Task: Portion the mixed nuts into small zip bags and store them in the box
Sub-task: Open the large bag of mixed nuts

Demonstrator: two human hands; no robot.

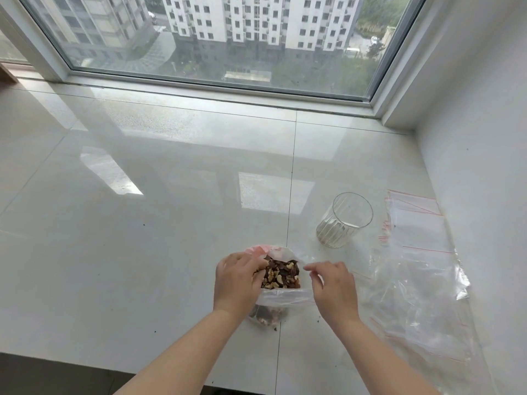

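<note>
Brown mixed nuts (281, 276), red-striped clear zip bags (419, 252)

open bag of mixed nuts (281, 275), clear zip bags (419, 283) right

The left hand (238, 276) hides the near left side of the clear plastic bag of brown mixed nuts (281, 273), its fingertips are lost among the nuts, and the pile of clear red-striped zip bags (419, 269) blurs into an uncountable overlap
</note>
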